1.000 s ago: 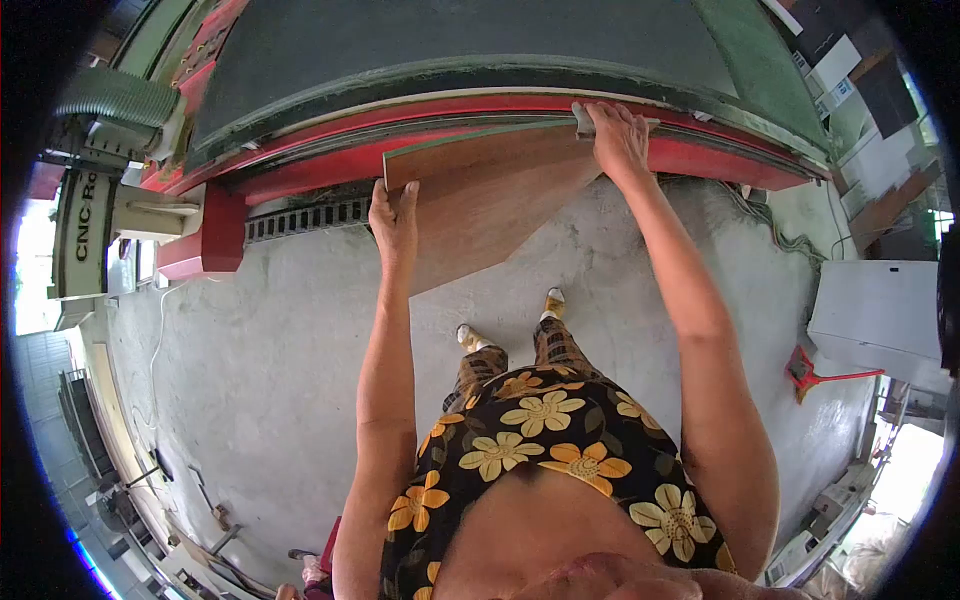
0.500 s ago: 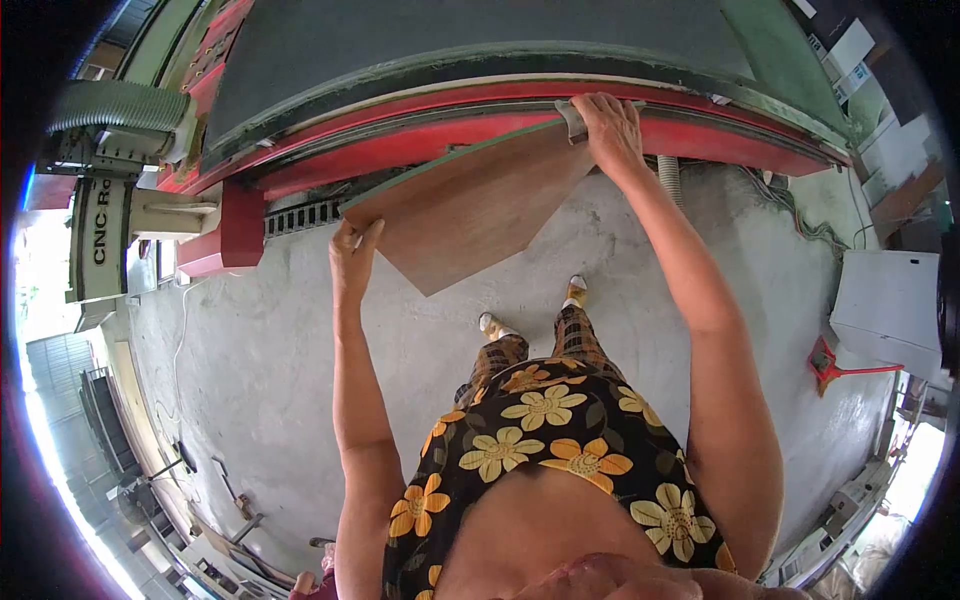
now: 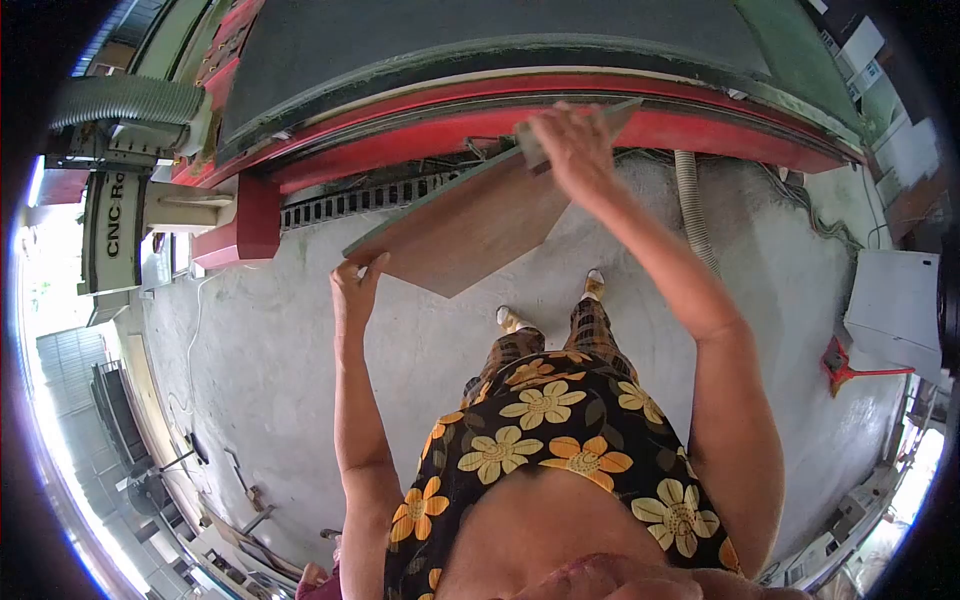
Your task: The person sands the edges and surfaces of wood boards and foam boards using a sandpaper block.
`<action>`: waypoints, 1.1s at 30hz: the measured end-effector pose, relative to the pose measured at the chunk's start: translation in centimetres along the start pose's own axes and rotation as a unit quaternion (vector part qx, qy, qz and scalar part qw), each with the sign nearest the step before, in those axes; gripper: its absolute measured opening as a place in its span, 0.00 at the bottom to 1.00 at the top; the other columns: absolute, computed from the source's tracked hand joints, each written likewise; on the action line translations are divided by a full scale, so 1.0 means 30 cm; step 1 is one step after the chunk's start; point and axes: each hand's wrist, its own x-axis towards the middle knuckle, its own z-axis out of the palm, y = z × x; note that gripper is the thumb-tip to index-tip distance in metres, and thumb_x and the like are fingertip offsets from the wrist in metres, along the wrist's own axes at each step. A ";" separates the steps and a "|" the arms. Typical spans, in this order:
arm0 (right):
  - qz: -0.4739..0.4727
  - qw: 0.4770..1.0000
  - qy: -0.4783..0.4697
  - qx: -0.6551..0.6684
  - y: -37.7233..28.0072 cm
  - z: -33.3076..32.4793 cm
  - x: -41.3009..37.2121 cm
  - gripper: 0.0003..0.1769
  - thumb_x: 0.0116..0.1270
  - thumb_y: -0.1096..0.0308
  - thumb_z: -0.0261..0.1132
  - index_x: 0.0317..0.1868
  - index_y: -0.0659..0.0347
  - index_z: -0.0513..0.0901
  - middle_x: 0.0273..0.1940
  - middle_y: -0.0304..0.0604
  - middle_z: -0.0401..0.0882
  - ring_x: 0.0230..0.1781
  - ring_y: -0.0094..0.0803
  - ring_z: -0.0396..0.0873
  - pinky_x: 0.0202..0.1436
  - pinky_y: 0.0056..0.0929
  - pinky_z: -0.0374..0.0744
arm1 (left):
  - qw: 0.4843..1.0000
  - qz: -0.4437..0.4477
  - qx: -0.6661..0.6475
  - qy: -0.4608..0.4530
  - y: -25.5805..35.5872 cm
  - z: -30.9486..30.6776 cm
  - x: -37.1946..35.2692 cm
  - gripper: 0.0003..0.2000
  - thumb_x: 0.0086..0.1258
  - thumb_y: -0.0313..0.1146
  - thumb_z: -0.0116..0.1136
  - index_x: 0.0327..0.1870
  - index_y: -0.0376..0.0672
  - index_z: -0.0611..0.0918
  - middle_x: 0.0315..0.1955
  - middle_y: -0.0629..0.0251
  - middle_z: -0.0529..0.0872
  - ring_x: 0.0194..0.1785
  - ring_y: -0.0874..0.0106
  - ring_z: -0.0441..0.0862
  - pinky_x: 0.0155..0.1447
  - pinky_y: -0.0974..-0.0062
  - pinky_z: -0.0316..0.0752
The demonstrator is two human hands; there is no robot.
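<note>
A brown wood-faced board [image 3: 470, 235] with a greenish-grey long edge is held at a slant in front of me. My left hand [image 3: 355, 281] pinches its left corner between thumb and fingers. Over the upper edge, toward the right, my right hand [image 3: 574, 150] is closed around a grey-brown pad [image 3: 531, 148] that looks like folded sandpaper. The pad rests against the board's edge. Motion smears the right fingers slightly, and the palm side is hidden.
A large red-framed CNC machine [image 3: 450, 130] with a dark bed [image 3: 500, 40] stands just beyond the board. Ribbed hoses [image 3: 693, 200] and cables [image 3: 815, 215] run near it. To the right are a white box [image 3: 895, 295] and a red dustpan [image 3: 836, 368].
My right hand has slid left along the board's upper edge with the pad. The board has dipped slightly, and my left hand still grips its corner.
</note>
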 end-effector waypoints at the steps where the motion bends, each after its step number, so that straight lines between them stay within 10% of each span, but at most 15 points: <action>1: -0.014 1.000 0.009 0.009 -0.049 0.014 -0.004 0.16 0.59 0.77 0.53 0.48 0.55 0.72 0.49 0.41 0.76 0.57 0.38 0.70 0.65 0.57 0.59 | 0.999 0.026 -0.023 0.001 -0.003 0.008 -0.003 0.10 0.61 0.32 0.64 0.34 0.33 0.85 0.25 0.59 0.86 0.29 0.78 0.78 0.37 0.76 0.73; 17: -0.043 0.972 0.173 0.155 0.059 -0.001 0.015 0.31 0.50 0.77 0.64 0.58 0.50 0.72 0.52 0.42 0.74 0.55 0.42 0.71 0.57 0.44 0.69 | 0.992 0.074 0.023 -0.100 0.227 -0.055 -0.032 0.11 0.64 0.33 0.60 0.43 0.36 0.82 0.17 0.63 0.73 0.24 0.81 0.67 0.30 0.80 0.68; 24: 0.365 0.859 0.213 0.289 -0.016 0.176 -0.152 0.28 0.59 0.78 0.57 0.62 0.53 0.70 0.43 0.48 0.80 0.38 0.37 0.79 0.43 0.32 0.75 | 0.993 0.071 0.043 -0.084 0.304 -0.008 -0.024 0.12 0.66 0.34 0.58 0.44 0.35 0.81 0.19 0.63 0.73 0.26 0.80 0.66 0.31 0.79 0.67; 33: 0.237 0.809 0.247 0.478 -0.352 0.193 -0.079 0.33 0.66 0.67 0.55 0.69 0.69 0.55 0.71 0.59 0.47 0.72 0.53 0.48 0.73 0.39 0.49 | 0.991 0.096 0.056 -0.076 0.410 0.071 -0.003 0.10 0.66 0.32 0.58 0.44 0.36 0.81 0.16 0.66 0.70 0.21 0.82 0.64 0.26 0.80 0.64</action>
